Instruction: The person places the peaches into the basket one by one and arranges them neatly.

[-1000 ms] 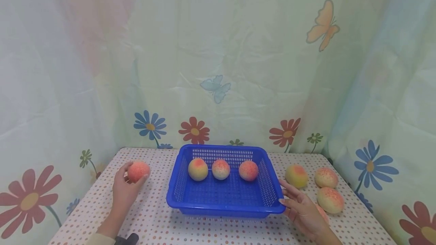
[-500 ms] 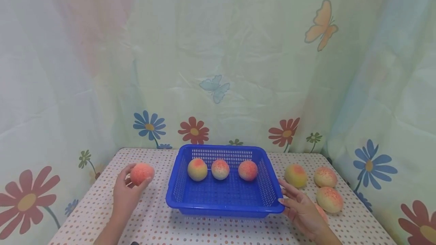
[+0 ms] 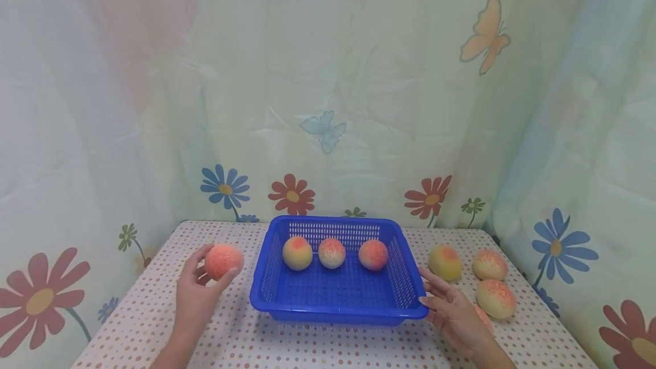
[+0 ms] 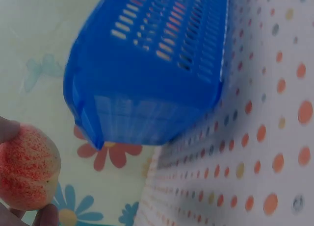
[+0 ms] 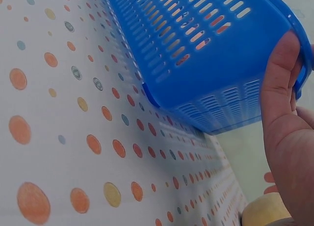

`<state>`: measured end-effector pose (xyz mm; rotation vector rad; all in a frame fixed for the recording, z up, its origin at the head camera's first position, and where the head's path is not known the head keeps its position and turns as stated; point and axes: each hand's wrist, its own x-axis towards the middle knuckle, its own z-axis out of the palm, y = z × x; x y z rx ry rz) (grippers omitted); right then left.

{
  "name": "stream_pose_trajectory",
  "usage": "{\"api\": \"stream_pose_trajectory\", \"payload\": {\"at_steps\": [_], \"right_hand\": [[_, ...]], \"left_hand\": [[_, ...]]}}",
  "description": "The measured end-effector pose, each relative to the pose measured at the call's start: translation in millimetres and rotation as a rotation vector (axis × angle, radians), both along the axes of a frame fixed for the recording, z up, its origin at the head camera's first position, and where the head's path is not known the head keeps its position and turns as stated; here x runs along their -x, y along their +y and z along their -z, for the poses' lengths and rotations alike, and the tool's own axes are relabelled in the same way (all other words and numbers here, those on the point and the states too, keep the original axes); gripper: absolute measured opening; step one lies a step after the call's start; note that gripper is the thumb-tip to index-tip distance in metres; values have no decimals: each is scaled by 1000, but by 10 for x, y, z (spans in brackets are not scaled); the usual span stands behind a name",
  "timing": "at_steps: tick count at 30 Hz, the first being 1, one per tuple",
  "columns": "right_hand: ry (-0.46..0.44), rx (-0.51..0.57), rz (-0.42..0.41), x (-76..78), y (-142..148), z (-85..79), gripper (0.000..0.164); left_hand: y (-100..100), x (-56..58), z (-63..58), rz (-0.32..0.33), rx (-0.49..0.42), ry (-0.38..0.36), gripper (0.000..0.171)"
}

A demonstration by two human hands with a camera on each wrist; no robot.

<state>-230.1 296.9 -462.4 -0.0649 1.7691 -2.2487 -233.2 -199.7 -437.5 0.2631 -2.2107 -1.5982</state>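
My left hand (image 3: 197, 298) holds a pinkish-red peach (image 3: 224, 261) between thumb and fingers, left of the blue plastic basket (image 3: 338, 315). In the left wrist view that peach (image 4: 30, 169) appears above the table with fingertips around it. My right hand (image 3: 458, 319) grips the basket's right rim; the right wrist view shows the thumb over the edge. Three peaches sit in a row inside the basket: a yellow one with a red top (image 3: 297, 254), a pale speckled one (image 3: 332, 254) and a pinkish-red one (image 3: 373, 255).
Right of the basket lie a yellow-green peach (image 3: 445, 262), a pale speckled peach (image 3: 490, 266) and a larger one (image 3: 496, 299). Another peach (image 3: 484, 319) is partly hidden behind my right hand. A dotted cloth (image 3: 246, 346) covers the table; a flowered curtain (image 3: 328, 73) surrounds it.
My left hand has moved right with the peach, closer to the basket. My right hand stays on the rim, and the basket and other peaches have not moved.
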Motion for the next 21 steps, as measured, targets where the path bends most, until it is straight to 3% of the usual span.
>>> {"api": "stream_pose_trajectory", "payload": {"at_steps": [8,21], "right_hand": [[1,-9,9,-14,-21,-21,63],[5,-4,1,8,-6,8,72]], "left_hand": [[215,-86,-99,56,-5,66,82],[528,-111,-239,196,-57,79,78]]}}
